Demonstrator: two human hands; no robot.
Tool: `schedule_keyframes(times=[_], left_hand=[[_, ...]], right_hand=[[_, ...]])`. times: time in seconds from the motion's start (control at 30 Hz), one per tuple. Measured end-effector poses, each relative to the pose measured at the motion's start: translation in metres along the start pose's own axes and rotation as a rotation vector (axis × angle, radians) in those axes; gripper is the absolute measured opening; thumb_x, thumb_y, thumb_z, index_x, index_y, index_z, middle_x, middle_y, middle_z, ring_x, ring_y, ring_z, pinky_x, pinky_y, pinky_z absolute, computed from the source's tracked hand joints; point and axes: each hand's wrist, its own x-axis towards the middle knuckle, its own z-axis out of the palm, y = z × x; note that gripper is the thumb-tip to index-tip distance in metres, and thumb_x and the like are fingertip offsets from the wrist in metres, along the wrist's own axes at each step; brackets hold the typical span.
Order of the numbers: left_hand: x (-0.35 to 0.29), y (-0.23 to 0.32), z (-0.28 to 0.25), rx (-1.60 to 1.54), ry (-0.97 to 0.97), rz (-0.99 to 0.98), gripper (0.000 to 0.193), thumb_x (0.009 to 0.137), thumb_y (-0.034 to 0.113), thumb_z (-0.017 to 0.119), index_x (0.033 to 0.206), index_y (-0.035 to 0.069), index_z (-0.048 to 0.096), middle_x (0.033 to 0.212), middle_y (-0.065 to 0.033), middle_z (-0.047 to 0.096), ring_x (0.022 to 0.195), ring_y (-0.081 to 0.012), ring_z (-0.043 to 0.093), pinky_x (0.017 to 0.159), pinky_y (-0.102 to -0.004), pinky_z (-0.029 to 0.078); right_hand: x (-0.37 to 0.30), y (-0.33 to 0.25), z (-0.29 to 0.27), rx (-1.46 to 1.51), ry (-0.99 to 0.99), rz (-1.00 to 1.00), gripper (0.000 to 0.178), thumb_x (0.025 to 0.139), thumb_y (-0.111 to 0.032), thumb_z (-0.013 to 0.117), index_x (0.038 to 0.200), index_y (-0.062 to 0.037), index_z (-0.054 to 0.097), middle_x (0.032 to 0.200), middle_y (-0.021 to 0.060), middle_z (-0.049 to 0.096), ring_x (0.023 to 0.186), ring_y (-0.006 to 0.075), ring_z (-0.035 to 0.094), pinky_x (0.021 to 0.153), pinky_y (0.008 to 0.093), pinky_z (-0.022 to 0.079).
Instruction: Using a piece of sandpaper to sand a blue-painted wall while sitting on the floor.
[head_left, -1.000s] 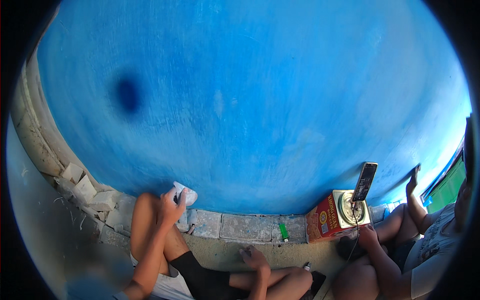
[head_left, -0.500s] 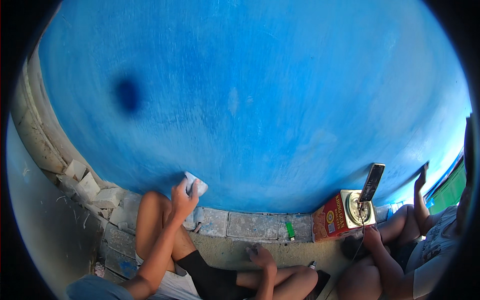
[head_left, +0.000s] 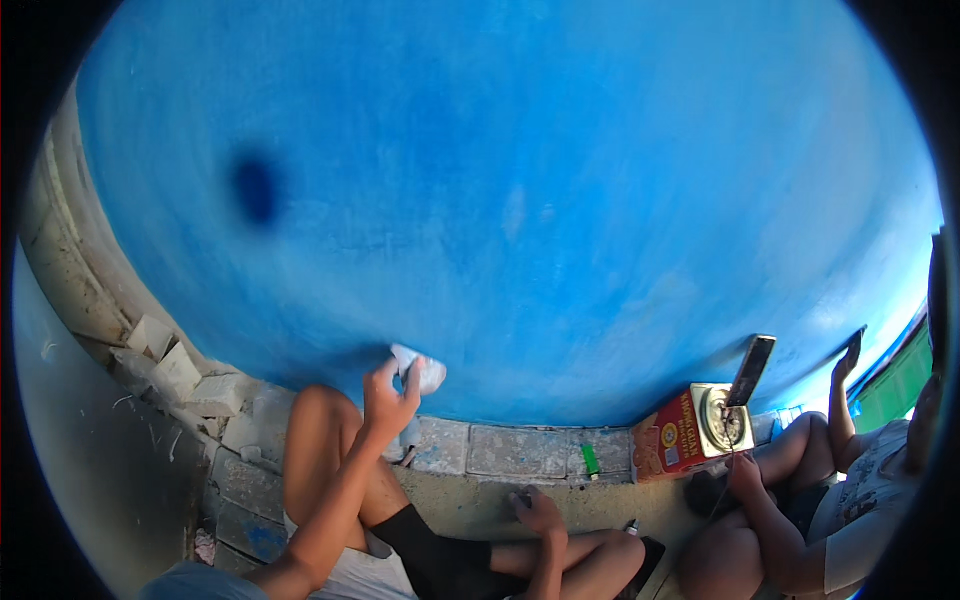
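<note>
My left hand [head_left: 392, 398] presses a folded whitish sheet [head_left: 430, 374], like paper or sandpaper, against the low part of the blue wall [head_left: 520, 250]. Its thumb and fingers are closed round the sheet's near side. Lower and to the right, my right hand [head_left: 543, 513] hangs above the ledge by my folded leg, its fingers curled. A small dark patch shows at those fingertips, too unclear to name. Pale streaks and scuffed patches mark the wall's blue surface.
A row of grey bricks [head_left: 515, 452] edges the wall's foot, with a green strip [head_left: 590, 459] on it. To the right, a phone [head_left: 752, 370] stands upright on a red tin [head_left: 662, 440]. A co-worker [head_left: 865, 490] sits beyond, one hand at the wall. Broken blocks [head_left: 214, 396] lie left.
My left hand has slid slightly right along the wall with the sheet. My right hand has also shifted a little right. The whole view has moved slightly.
</note>
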Motion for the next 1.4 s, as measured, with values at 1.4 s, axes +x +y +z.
schedule_keyframes(times=[1.4], left_hand=[[0.03,0.05,-0.002,-0.067,0.029,-0.013,0.023,0.095,0.021,0.064,0.081,0.002,0.063,0.063,-0.0193,0.063,0.055,-0.0375,0.063,0.049,-0.0447,0.045]], right_hand=[[0.024,0.027,0.007,-0.026,0.053,-0.083,0.03,0.1,-0.028,0.062,0.096,0.0016,0.063,0.071,0.0131,0.072,0.055,0.0201,0.068,0.055,0.0361,0.052]])
